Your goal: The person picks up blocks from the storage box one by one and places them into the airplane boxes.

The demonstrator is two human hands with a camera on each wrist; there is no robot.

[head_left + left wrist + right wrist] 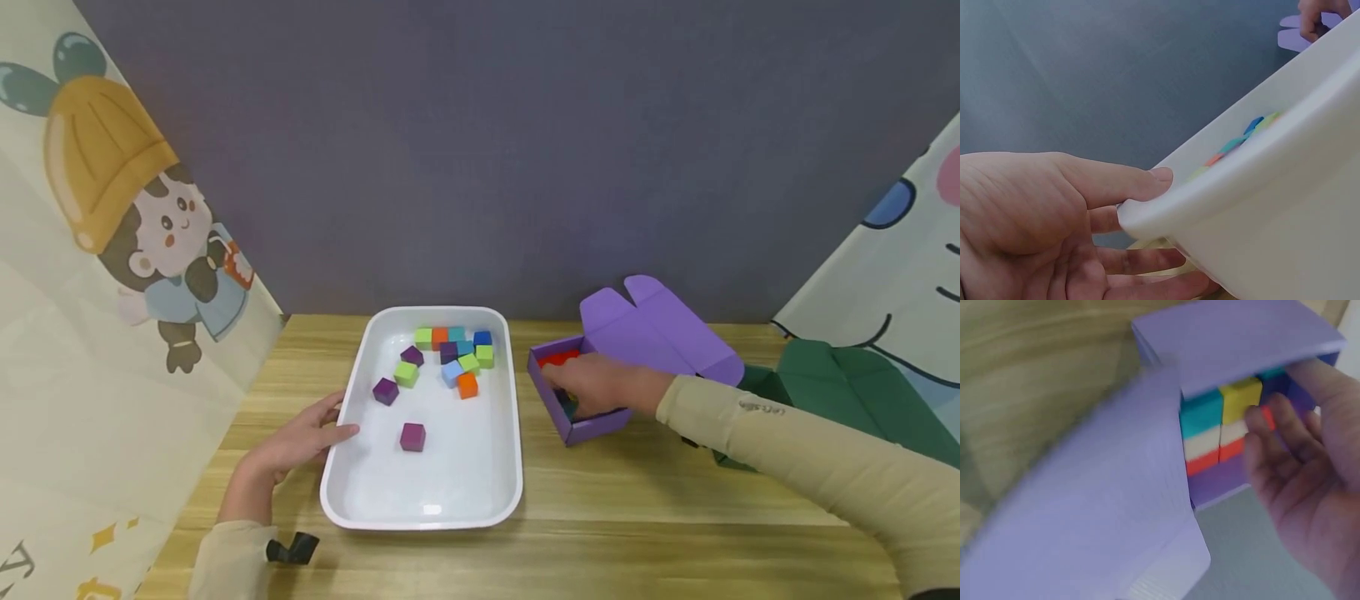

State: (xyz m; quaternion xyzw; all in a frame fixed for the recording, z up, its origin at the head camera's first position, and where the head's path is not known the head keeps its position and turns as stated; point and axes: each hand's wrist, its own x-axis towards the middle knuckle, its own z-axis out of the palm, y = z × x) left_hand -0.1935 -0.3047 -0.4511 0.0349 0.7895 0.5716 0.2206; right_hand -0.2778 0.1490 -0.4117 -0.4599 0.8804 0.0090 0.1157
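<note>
My left hand (296,437) grips the left rim of a white tray (450,492); in the left wrist view the thumb (1129,186) lies over the rim and the other fingers are beneath it. Inside the tray sit small cubes in green, orange, teal, blue and purple, grouped at the far end, with a plum cube (412,437) alone nearer the middle. My right hand (592,383) reaches into an open purple box (592,429). Stacked blocks fill part of that box, among them a yellow block (1240,401) and a teal block (1200,415). I cannot tell whether the right fingertips hold a block.
The purple box's lid (660,325) is folded back behind my right wrist. Beyond the right forearm stands an open green box (847,392), partly covered by the sleeve. A grey panel (480,167) rises behind the wooden table (600,517).
</note>
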